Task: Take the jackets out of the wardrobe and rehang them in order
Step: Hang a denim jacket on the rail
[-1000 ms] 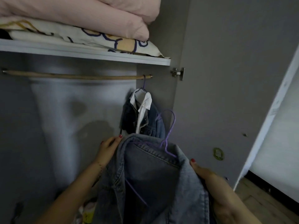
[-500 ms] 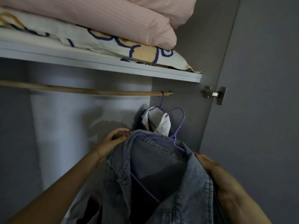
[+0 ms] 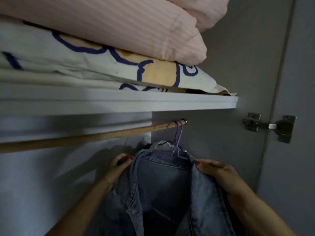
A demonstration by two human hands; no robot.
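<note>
A light blue denim jacket [image 3: 163, 188] hangs on a purple wire hanger [image 3: 177, 147]. The hanger's hook lies over the far right end of the wooden rail [image 3: 85, 138]. My left hand [image 3: 117, 169] grips the jacket's left shoulder by the collar. On the jacket's right shoulder, my right hand [image 3: 219, 174] holds the fabric, thumb on the collar edge. Right behind it hangs another garment with a white collar [image 3: 163, 144], on its own purple hook and mostly hidden.
A white shelf [image 3: 153, 101] runs just above the rail, stacked with a pink quilt [image 3: 136, 28] and a white blanket with blue and orange print [image 3: 102, 70]. The grey wardrobe door [image 3: 293, 82] stands open at right, with a metal hinge [image 3: 272, 126].
Both hands have raised the denim jacket up and back towards the rail. Its purple hook, free in the air before, now sits on the rail's right end.
</note>
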